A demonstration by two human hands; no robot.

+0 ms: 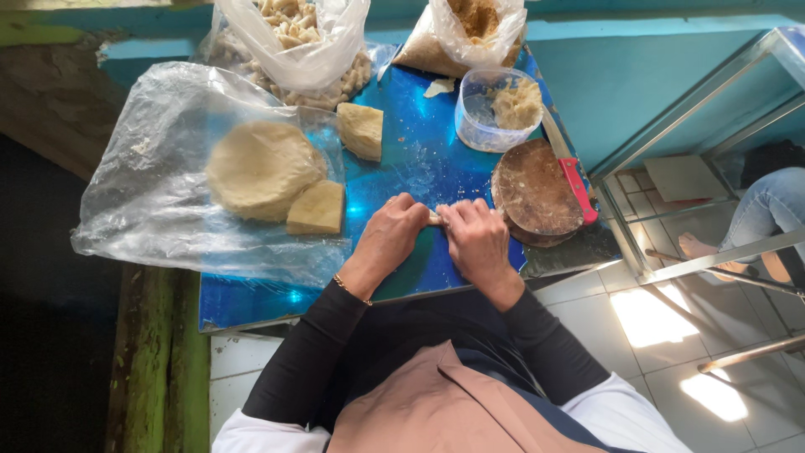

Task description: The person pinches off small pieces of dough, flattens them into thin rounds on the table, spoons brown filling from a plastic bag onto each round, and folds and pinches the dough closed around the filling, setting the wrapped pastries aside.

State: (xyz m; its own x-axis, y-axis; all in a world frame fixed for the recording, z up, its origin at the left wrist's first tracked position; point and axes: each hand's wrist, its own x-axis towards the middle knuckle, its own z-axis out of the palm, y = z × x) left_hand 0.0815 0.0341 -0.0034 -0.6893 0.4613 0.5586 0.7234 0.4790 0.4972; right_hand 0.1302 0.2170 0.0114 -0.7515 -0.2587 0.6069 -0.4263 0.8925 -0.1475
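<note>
Both of my hands rest side by side on the blue table (411,159), closed over a thin roll of pale dough (435,218) that shows only between them. My left hand (391,237) covers its left end and my right hand (476,239) its right end. To the left, on a clear plastic sheet (142,193), lies a round mound of dough (262,168) with a cut wedge (317,210) beside it. Another dough block (361,129) sits farther back.
A round wooden board (533,190) with a red-handled knife (570,172) lies right of my hands. Behind it stands a clear tub of dough bits (500,107). Two plastic bags of pieces (293,42) (470,33) stand at the back. A seated person's leg (767,205) shows at right.
</note>
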